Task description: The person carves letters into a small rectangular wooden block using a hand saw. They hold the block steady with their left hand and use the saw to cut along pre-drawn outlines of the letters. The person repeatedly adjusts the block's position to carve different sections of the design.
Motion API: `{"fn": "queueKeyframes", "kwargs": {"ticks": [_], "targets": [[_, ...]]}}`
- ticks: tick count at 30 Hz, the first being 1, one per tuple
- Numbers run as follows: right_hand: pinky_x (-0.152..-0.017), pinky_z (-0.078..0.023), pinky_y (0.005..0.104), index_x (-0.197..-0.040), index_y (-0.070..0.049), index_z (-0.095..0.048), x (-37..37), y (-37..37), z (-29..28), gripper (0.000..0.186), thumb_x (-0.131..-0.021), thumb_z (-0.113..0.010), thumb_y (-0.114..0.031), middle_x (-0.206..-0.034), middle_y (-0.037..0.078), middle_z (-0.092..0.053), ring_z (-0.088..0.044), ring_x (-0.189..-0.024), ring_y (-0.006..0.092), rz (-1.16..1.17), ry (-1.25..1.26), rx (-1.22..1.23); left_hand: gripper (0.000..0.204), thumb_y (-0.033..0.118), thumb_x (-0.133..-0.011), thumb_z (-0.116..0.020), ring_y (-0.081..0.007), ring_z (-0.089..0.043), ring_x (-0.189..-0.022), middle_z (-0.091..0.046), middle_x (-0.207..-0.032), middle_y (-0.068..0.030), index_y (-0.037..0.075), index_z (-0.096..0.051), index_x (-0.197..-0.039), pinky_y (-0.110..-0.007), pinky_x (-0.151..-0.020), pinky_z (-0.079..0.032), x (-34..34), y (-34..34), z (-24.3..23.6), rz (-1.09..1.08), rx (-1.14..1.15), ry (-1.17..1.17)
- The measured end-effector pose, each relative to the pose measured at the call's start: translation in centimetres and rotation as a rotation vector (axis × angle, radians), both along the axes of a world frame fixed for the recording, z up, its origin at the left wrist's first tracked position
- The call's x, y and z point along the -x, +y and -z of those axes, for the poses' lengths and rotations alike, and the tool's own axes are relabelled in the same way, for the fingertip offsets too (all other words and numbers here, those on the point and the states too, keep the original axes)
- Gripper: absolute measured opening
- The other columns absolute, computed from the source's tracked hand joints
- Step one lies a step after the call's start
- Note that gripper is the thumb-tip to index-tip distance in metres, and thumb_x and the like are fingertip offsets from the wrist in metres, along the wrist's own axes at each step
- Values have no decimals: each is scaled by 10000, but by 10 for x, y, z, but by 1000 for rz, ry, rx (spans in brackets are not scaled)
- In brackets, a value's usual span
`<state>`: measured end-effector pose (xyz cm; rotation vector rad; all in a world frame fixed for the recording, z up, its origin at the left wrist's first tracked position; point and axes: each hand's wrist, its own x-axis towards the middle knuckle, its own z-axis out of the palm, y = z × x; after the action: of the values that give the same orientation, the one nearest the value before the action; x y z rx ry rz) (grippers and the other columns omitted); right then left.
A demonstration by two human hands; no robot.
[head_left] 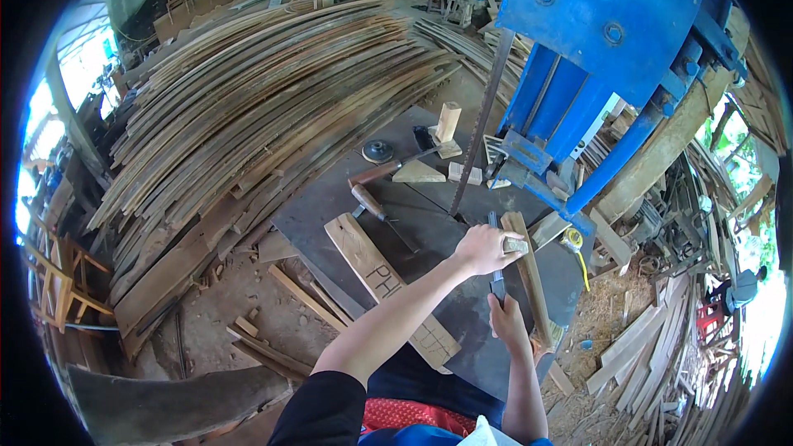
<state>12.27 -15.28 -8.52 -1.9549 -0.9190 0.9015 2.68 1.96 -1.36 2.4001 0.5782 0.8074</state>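
Observation:
My left hand (486,251) is closed round a small pale block (516,245), which sticks out past its fingers. It sits over a long, narrow, dark flat metal tool (497,284); I cannot make out its exact kind. My right hand (507,317) grips the near end of that tool. Just right of both hands, a long wooden bar (529,277) lies on the dark saw table (446,281). The upright blade (482,124) of a blue bandsaw (599,16) meets the table beyond my left hand. Left of my forearm lies a plank with dark markings (363,258).
A wooden-handled hammer (369,201), a wood wedge (419,172), a black round disc (377,151) and an upright block (448,121) rest on the table. A yellow tape measure (572,238) is near its right edge. Stacked boards (273,91) fill the left; scrap wood lies right.

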Motion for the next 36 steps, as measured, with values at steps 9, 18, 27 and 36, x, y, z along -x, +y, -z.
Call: {"fn": "queueKeyframes", "kwargs": {"ticks": [9, 18, 27, 36], "targets": [[-645, -469, 549, -866, 43, -515, 14, -14, -4, 443, -969, -611, -377, -760, 336, -614, -625, -799, 534, -40, -309, -52, 467, 448, -814, -784, -209, -761, -822, -764, -921, -145, 129, -757, -1154, -329, -747, -593, 6, 9, 3, -143, 242, -114], [-617, -526, 569, -924, 17, -492, 44, -18, -36, 292, -1023, -515, -257, -683, 291, -635, -654, -684, 486, -43, -479, -22, 345, 88, -867, -790, -112, -677, -945, -741, -1064, -118, -28, -701, -1179, -259, -843, -529, 46, 17, 0, -97, 459, -391], [-472, -529, 463, -912, -2, -502, 57, -5, -37, 291, -1040, -486, -263, -556, 176, -617, -665, -529, 366, -170, -655, -29, 519, 328, -870, -741, -413, -697, -1016, -709, -1057, -274, -14, -591, -1231, -449, -891, -546, 99, 55, -26, -269, 107, 334], [-501, -547, 470, -917, 4, -515, 46, -3, -40, 285, -1043, -476, -248, -570, 185, -620, -672, -557, 390, -153, -589, -69, 635, 389, -870, -734, -493, -670, -933, -685, -930, -327, -10, -471, -1289, -553, -825, -533, 75, 30, -25, -202, -144, 465]]}}
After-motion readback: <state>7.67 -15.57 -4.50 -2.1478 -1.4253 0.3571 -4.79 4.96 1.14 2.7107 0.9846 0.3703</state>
